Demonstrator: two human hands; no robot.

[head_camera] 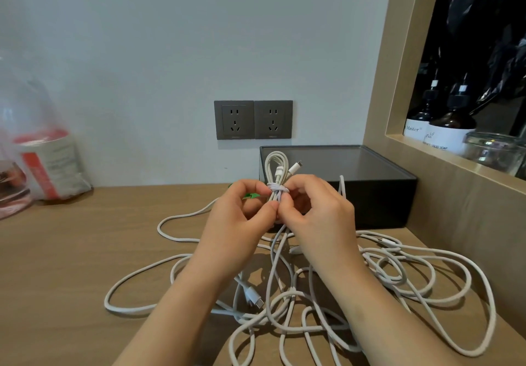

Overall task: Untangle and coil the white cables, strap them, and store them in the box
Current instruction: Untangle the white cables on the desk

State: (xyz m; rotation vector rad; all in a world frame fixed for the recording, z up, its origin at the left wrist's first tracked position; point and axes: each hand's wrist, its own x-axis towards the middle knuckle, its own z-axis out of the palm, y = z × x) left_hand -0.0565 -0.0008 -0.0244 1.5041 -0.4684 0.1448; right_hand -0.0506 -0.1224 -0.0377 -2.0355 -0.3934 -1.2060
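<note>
I'm seeing the left hand and right hand curling close together, both pinching the coiled cable at its wrapped middle, just in front of the box at the counter's back right corner. Loose cables are lying tangled on the counter beneath them.

"Master" is printed on the white label of a dark bottle in the shelf niche. "LIQUID SOAP" is read on the label of the neighbouring bottle. Print on the red-and-white packet cannot be deciphered.
</note>
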